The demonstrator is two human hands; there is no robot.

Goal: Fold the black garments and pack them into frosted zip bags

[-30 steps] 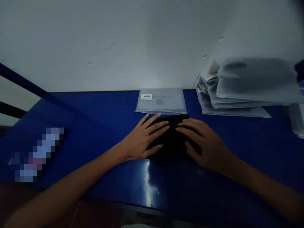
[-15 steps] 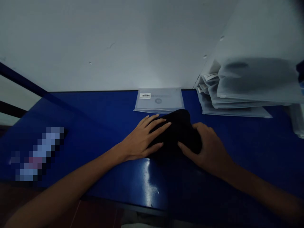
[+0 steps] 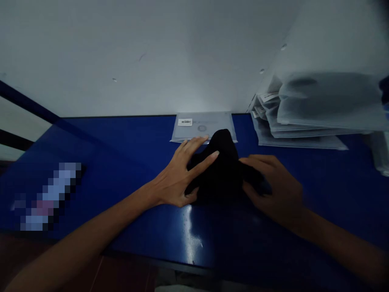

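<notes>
A soft black cloth item (image 3: 220, 174) is bunched up on the blue table in front of me, too dark to show what kind it is. My left hand (image 3: 178, 174) grips its left side, thumb tucked at the near edge and fingers over the top. My right hand (image 3: 275, 190) is closed around its right edge between thumb and fingers. Just behind the cloth lies a flat translucent plastic pouch (image 3: 217, 120) with a white barcode label (image 3: 185, 122). The cloth's raised peak covers part of the pouch's front edge.
Several similar plastic pouches with dark contents (image 3: 322, 101) are stacked at the right against the pale wall (image 3: 170, 52). A pixelated flat object (image 3: 51, 198) lies on the left of the blue table (image 3: 121, 146). The table's front edge runs below my arms.
The cloth's top has risen into a peak. My right hand has shifted slightly right and closed on the cloth's edge; the left hand's fingers have curled around its side.
</notes>
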